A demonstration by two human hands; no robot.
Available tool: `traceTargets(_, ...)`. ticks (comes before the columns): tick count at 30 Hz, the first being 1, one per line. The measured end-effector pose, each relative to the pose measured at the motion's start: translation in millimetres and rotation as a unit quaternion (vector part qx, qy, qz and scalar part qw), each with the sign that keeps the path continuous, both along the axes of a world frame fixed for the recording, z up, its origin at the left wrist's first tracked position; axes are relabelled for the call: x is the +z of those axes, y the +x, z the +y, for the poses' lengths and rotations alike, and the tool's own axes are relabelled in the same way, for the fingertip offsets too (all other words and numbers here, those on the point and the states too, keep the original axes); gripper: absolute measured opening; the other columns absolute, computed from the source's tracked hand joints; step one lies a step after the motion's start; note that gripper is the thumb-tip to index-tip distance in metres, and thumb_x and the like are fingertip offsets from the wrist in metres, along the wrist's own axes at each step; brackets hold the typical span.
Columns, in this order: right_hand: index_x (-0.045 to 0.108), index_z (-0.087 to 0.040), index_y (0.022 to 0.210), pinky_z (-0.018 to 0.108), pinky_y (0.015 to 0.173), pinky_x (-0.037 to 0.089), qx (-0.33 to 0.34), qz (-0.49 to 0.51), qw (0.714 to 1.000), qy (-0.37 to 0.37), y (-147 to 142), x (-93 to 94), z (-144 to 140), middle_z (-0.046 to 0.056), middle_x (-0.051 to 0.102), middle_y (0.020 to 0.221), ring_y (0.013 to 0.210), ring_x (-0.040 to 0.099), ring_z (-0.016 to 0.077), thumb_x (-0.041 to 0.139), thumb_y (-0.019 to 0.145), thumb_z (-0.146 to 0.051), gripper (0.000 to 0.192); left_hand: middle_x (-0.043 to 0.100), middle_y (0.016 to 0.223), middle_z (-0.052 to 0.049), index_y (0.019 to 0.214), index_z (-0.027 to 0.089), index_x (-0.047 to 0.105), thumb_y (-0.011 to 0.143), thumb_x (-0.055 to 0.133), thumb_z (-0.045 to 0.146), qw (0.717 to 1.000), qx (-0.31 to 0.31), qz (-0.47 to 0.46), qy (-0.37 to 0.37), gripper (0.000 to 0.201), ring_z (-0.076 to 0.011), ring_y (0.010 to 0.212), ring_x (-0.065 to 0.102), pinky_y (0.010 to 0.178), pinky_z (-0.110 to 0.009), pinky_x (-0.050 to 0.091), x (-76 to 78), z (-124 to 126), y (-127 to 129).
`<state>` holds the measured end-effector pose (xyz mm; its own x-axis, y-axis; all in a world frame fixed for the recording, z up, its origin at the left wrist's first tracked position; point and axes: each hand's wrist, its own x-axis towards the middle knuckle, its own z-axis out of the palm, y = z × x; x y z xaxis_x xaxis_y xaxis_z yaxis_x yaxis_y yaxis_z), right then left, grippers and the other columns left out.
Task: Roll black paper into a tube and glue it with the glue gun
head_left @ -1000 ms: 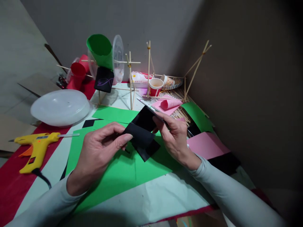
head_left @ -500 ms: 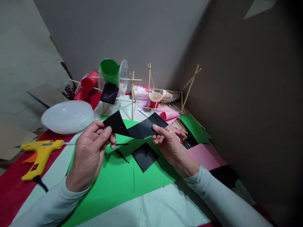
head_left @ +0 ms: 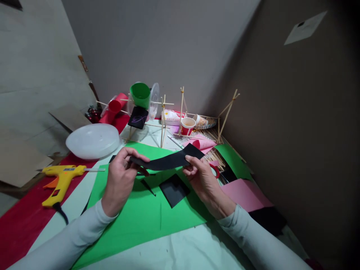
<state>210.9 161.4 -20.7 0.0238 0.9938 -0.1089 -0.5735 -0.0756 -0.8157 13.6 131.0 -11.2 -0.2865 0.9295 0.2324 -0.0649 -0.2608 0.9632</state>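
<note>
A strip of black paper [head_left: 167,161] is stretched between my two hands, bowed slightly, above a green paper sheet [head_left: 135,225]. My left hand [head_left: 122,174] pinches its left end, with the thumb on top. At the right end, my right hand [head_left: 201,176] grips it between thumb and fingers. Below the strip, a black paper square [head_left: 174,190] lies on the green sheet. Thin black scraps [head_left: 148,186] rest beside it, partly hidden behind my left hand.
At the left lies a yellow glue gun [head_left: 62,182] near a white plastic bowl [head_left: 92,141]. Stick frames [head_left: 181,108], a green paper cup shape [head_left: 140,94] and a red paper cup [head_left: 188,126] stand at the back. Pink paper [head_left: 246,193] lies at the right.
The black strip was folded or twisted in the middle and now runs flatter between my hands. My left hand has turned at its end. The view has shifted slightly.
</note>
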Motion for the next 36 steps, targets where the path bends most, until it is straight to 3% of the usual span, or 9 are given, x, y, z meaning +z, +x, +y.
traceTargets(5, 0.044, -0.022, 0.062, 0.020, 0.045, 0.040, 0.033, -0.037, 0.999, 0.004, 0, -8.0, 0, -0.010, 0.040, 0.050, 0.047, 0.037, 0.0063, 0.086, 0.061, -0.029, 0.042, 0.077, 0.078, -0.002, 0.082, 0.020, 0.057, 0.066, 0.058, 0.009, 0.998, 0.036, 0.023, 0.042, 0.020, -0.0168, 0.080, 0.068, 0.076, -0.028, 0.052, -7.0, 8, -8)
traceTargets(8, 0.062, -0.024, 0.107, 0.024, 0.050, 0.045, 0.055, -0.156, 0.985, 0.055, 4, -13.6, 2, -0.007, 0.057, 0.066, 0.052, 0.050, 0.0110, 0.081, 0.070, -0.029, 0.042, 0.076, 0.080, -0.002, 0.086, 0.020, 0.057, 0.075, 0.059, 0.015, 0.996, 0.050, -0.011, 0.068, 0.013, -0.0173, 0.082, 0.069, 0.079, -0.029, 0.050, -8.8, 14, -14)
traceTargets(10, 0.059, -0.024, 0.124, 0.034, 0.068, 0.055, 0.036, -0.336, 0.927, 0.165, 7, -15.4, 2, 0.003, 0.070, 0.091, 0.078, 0.066, 0.0198, 0.075, 0.078, -0.030, 0.049, 0.073, 0.079, -0.001, 0.089, 0.020, 0.056, 0.080, 0.060, 0.019, 0.994, 0.068, -0.021, 0.082, 0.010, -0.0170, 0.078, 0.067, 0.076, -0.030, 0.050, -8.0, 17, -16)
traceTargets(13, 0.067, -0.022, 0.111, 0.050, 0.102, 0.048, 0.000, -0.497, 0.811, 0.308, 8, -11.0, -4, 0.013, 0.067, 0.125, 0.120, 0.061, 0.0298, 0.067, 0.087, -0.031, 0.026, 0.068, 0.081, 0.000, 0.095, 0.021, 0.056, 0.082, 0.063, 0.020, 0.990, 0.105, -0.006, 0.100, 0.014, -0.0155, 0.076, 0.063, 0.073, -0.028, 0.049, -3.7, 18, -17)
traceTargets(17, 0.067, -0.023, 0.112, 0.043, 0.099, 0.050, 0.034, -0.522, 0.757, 0.392, -2, 5.9, -23, 0.010, 0.072, 0.117, 0.112, 0.066, 0.0245, 0.059, 0.097, -0.030, 0.018, 0.065, 0.101, -0.003, 0.108, 0.020, 0.058, 0.086, 0.062, 0.017, 0.973, 0.151, 0.093, 0.145, 0.022, -0.0158, 0.091, 0.064, 0.078, -0.026, 0.049, 3.4, 11, -9)
traceTargets(22, 0.065, -0.021, 0.110, 0.033, 0.081, 0.055, 0.089, -0.450, 0.821, 0.340, -25, 21.8, -35, 0.006, 0.075, 0.104, 0.094, 0.070, 0.0202, 0.065, 0.094, -0.039, 0.024, 0.061, 0.101, -0.003, 0.115, 0.021, 0.058, 0.091, 0.059, 0.020, 0.968, 0.108, 0.164, 0.157, 0.024, -0.0152, 0.089, 0.063, 0.080, -0.025, 0.051, 4.6, 2, 2)
traceTargets(25, 0.065, -0.019, 0.097, 0.031, 0.070, 0.052, 0.068, -0.437, 0.844, 0.303, -35, 22.0, -31, 0.003, 0.071, 0.088, 0.077, 0.064, 0.0179, 0.069, 0.089, -0.038, 0.021, 0.058, 0.088, 0.000, 0.117, 0.021, 0.060, 0.092, 0.060, 0.022, 0.974, 0.058, 0.158, 0.151, 0.025, -0.0135, 0.077, 0.060, 0.068, -0.023, 0.050, 4.1, -1, 3)
traceTargets(30, 0.063, -0.020, 0.087, 0.028, 0.066, 0.048, 0.038, -0.372, 0.887, 0.270, -41, 16.2, -22, -0.001, 0.065, 0.077, 0.070, 0.058, 0.0147, 0.067, 0.088, -0.033, 0.014, 0.061, 0.100, -0.002, 0.116, 0.022, 0.061, 0.093, 0.058, 0.021, 0.973, 0.058, 0.158, 0.158, 0.023, -0.0128, 0.078, 0.057, 0.068, -0.022, 0.047, 6.0, -2, 2)
traceTargets(36, 0.055, -0.022, 0.076, 0.027, 0.060, 0.040, -0.021, -0.409, 0.867, 0.283, -55, 16.7, -17, -0.004, 0.058, 0.069, 0.062, 0.053, 0.0127, 0.068, 0.086, -0.034, 0.020, 0.056, 0.081, 0.002, 0.131, 0.023, 0.053, 0.086, 0.069, 0.030, 0.993, 0.023, 0.089, 0.078, 0.048, -0.0159, 0.068, 0.055, 0.065, -0.027, 0.045, 2.6, 3, 8)
